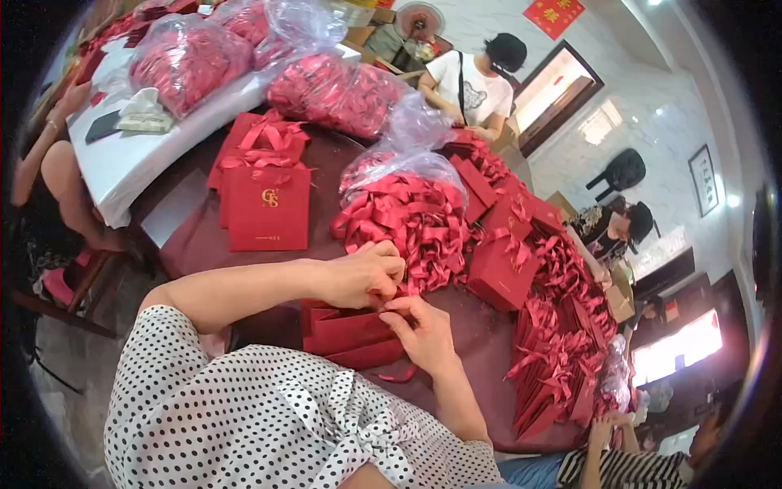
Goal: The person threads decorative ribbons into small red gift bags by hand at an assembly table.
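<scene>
One red bag (346, 332) before ribbon heap (407, 224), long axis left-to-right, right grip (425, 336) pinching its edge, left grip (362, 275) curled, hold unclear

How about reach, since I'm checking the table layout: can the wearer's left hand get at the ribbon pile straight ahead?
Probably yes: the left hand is close beside the ribbon pile, and nothing visible stands between them, though it seems busy near the red bag.
</scene>
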Action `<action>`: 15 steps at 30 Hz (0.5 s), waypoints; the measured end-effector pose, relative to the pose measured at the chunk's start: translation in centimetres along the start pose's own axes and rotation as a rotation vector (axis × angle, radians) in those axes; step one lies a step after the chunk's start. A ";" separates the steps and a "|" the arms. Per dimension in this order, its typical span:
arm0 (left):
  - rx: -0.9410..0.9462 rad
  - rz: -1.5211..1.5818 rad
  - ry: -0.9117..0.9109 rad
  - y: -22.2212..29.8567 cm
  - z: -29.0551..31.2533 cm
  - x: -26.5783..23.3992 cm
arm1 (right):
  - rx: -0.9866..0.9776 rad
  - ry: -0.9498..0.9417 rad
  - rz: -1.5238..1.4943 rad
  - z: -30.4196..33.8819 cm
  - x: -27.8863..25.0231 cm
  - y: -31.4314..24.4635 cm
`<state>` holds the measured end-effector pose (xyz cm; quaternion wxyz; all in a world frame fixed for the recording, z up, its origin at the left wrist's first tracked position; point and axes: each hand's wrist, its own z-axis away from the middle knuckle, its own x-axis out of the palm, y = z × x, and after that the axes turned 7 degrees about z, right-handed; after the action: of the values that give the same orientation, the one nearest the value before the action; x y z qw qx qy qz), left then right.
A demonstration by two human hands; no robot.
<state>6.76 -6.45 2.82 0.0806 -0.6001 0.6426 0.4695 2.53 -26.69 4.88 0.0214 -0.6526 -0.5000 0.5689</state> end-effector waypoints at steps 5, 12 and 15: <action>0.028 -0.295 0.091 -1.7 0.6 -6.2 | 0.170 0.054 -0.044 0.7 -1.1 2.0; -0.309 0.052 0.343 1.7 2.2 -3.4 | 0.241 0.080 -0.162 -0.1 -0.6 3.6; -0.262 0.059 0.112 2.1 2.9 -1.1 | 0.241 0.024 -0.192 -0.5 -0.7 3.7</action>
<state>3.96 -3.96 3.01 -0.0483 -0.6114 0.5968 0.5174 5.31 -28.72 3.36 0.1600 -0.6012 -0.4879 0.6122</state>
